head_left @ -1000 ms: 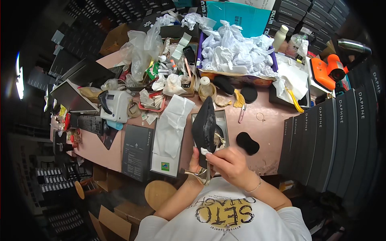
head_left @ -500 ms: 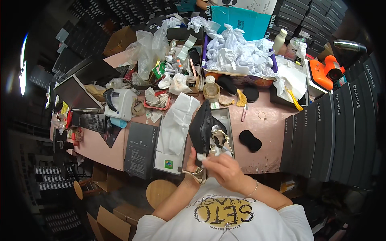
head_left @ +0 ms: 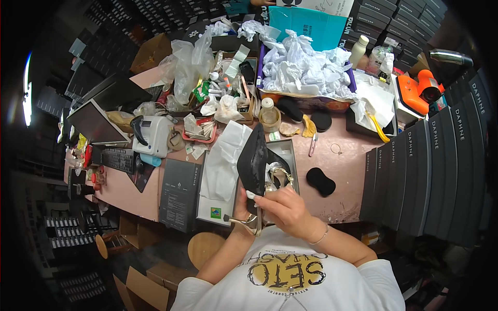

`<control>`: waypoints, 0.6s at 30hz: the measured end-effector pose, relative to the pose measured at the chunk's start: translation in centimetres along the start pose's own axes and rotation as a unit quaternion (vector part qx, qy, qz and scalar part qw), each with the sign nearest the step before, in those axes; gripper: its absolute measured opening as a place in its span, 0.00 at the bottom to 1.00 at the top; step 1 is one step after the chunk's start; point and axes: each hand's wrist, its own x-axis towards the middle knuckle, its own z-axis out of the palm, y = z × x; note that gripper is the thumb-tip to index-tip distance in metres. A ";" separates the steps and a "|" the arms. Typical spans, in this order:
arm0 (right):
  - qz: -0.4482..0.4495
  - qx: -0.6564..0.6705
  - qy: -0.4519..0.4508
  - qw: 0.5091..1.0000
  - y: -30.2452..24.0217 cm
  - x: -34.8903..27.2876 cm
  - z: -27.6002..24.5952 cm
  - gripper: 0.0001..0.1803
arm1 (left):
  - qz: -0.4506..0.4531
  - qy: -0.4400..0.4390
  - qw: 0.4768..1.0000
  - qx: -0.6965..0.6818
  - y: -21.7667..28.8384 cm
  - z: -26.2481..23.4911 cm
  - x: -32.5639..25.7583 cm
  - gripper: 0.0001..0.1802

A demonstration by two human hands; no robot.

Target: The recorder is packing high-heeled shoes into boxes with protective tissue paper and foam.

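A high-heeled shoe (head_left: pixel 251 163) with a scuffed black sole and a gold heel is tilted sole-up in front of me, toe pointing away. My left hand (head_left: pixel 241 208) is wrapped round it near the heel. Pinched in the fingers of my right hand (head_left: pixel 289 211) is a small white wad (head_left: pixel 251 195), against the sole's edge or very near it. Beneath the shoe lies an open shoebox (head_left: pixel 288 149), holding a second shoe (head_left: pixel 280 177) with gold trim. White tissue paper (head_left: pixel 224 155) covers much of the open box part to its left.
A closed grey shoebox (head_left: pixel 179 194) stands at the left. A black sponge-like pad (head_left: pixel 320 181) and a small knife (head_left: pixel 313 144) lie to the right. Stacked shoeboxes (head_left: pixel 415 179) wall off the right side. Behind are a bottle (head_left: pixel 268 115) and a bin of crumpled paper (head_left: pixel 306 67).
The shoe and both hands have shifted slightly left. My right hand has brought the white wad a little up and left along the sole. My left hand keeps its hold.
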 end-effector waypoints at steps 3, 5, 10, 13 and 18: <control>0.013 0.071 -0.036 0.997 -1.5 -1.5 0.6 0.24 | -0.077 -0.286 0.953 -0.063 1.5 -3.1 2.0 0.31; 0.004 0.085 -0.066 0.994 -1.5 -1.5 0.3 0.24 | -0.068 -0.254 0.964 -0.030 1.8 -3.0 1.9 0.32; 0.012 0.077 -0.027 0.997 -1.3 -0.7 1.1 0.25 | -0.071 -0.286 0.955 -0.027 2.2 -2.2 2.4 0.29; 0.005 0.154 -0.162 0.975 -2.2 -3.2 1.5 0.25 | -0.029 -0.170 0.970 -0.171 3.3 -0.5 2.6 0.26; 0.034 0.204 -0.174 0.963 -1.6 -3.2 0.9 0.22 | -0.035 -0.160 0.961 -0.223 3.8 0.2 2.6 0.25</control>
